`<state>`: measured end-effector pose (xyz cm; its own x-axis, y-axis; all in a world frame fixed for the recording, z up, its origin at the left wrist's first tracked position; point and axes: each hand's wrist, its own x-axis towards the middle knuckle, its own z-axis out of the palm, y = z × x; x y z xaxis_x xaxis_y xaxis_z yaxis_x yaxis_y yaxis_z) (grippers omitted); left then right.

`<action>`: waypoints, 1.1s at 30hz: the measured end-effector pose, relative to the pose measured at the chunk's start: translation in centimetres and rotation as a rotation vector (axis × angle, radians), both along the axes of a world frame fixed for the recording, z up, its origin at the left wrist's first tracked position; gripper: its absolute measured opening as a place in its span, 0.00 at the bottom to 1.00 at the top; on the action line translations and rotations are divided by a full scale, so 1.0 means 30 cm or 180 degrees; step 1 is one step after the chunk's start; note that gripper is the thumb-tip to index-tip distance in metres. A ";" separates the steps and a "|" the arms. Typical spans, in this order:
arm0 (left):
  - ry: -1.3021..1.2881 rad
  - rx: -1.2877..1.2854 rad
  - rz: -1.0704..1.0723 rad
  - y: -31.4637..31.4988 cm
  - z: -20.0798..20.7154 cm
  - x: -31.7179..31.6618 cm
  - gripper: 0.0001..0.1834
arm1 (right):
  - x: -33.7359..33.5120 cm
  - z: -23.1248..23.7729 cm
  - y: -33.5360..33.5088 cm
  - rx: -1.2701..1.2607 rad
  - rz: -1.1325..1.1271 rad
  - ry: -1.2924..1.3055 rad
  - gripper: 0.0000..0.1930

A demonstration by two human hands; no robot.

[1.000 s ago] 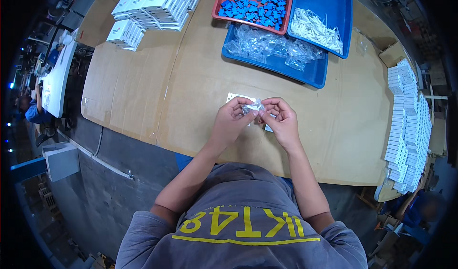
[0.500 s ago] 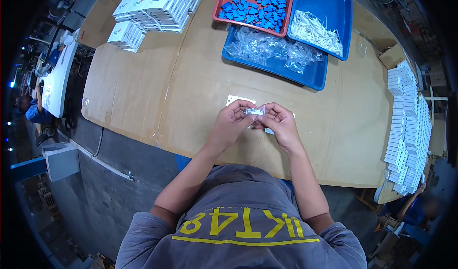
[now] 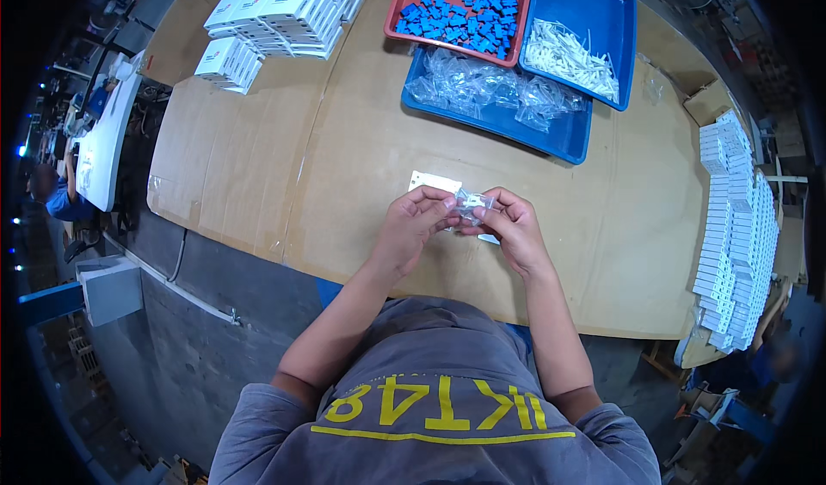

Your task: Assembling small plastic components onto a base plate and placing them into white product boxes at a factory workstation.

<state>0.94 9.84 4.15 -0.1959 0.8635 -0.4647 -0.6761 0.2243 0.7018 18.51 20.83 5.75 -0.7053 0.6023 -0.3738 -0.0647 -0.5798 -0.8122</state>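
Okay, small clear bag (image 3: 465, 196) with white bits (image 3: 474, 200) inside, between both hands, over the counter (image 3: 232, 166), near the white card (image 3: 428, 179). Left hand's (image 3: 411, 225) grip looks pinched on its left edge, right hand's (image 3: 518, 228) clamped on its right. Best pinch lightly, film flat. Long axis roughly left-right; can't tell which end opens.
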 end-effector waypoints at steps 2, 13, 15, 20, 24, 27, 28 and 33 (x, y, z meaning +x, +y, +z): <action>-0.0040 0.0005 -0.0003 0.000 0.003 0.000 0.08 | 0.007 -0.008 0.000 0.0026 0.0011 0.0022 0.05; -0.0159 0.0319 0.0039 0.004 0.018 -0.002 0.10 | 0.007 -0.025 -0.011 0.0373 0.0102 -0.0193 0.03; 0.0758 0.0566 -0.0294 0.003 -0.010 -0.014 0.11 | 0.014 -0.034 -0.008 0.0645 0.0331 -0.0180 0.03; 0.1168 0.0540 -0.0313 -0.001 -0.002 -0.012 0.11 | 0.007 -0.034 -0.009 0.0931 0.0257 -0.0323 0.03; 0.1102 0.0747 -0.0056 -0.005 0.003 -0.003 0.11 | -0.012 -0.038 -0.019 0.1082 0.0082 -0.0701 0.07; 0.1027 0.0457 -0.0120 0.005 0.008 -0.003 0.15 | -0.019 -0.067 -0.027 0.0943 0.0016 -0.0696 0.07; 0.1028 0.0457 -0.0118 0.008 0.011 0.002 0.15 | -0.018 -0.064 -0.029 0.0944 0.0017 -0.0695 0.07; 0.0930 0.0455 -0.0070 0.012 0.030 0.000 0.21 | -0.012 -0.045 -0.026 0.1495 0.0507 -0.0868 0.07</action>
<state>0.94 10.20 5.04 -0.2838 0.9215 -0.2652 -0.4374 0.1217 0.8910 18.15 20.06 4.41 -0.7165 0.6421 -0.2728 0.2424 -0.1376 -0.9604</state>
